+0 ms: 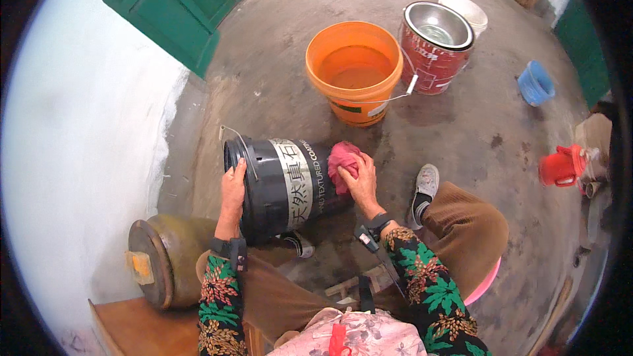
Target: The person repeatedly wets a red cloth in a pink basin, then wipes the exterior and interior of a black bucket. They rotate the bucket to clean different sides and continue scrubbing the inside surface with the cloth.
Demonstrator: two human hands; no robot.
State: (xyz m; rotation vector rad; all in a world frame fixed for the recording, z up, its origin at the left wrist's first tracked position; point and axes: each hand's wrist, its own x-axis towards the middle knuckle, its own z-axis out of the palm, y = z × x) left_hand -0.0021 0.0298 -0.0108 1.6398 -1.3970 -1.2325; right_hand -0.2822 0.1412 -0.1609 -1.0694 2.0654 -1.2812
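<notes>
A black plastic bucket (269,183) with a white printed band lies tipped on its side in front of my legs, its rim to the left. My left hand (233,190) grips that rim, thumb on the outer wall; the other fingers are hidden. Bunched in my right hand (363,183) is a pink cloth (342,163), pressed against the bucket's side near its base. The bucket's wire handle (240,141) hangs loose by the rim. Just beyond stands an orange bucket (316,76) with liquid in it.
Behind the orange bucket are a red metal pail (430,66) holding a steel basin (457,17), and a white bucket (477,15). A small blue bucket (534,86) and a red plastic container (554,168) are at right. A lidded brown jar (188,242) stands by the left wall.
</notes>
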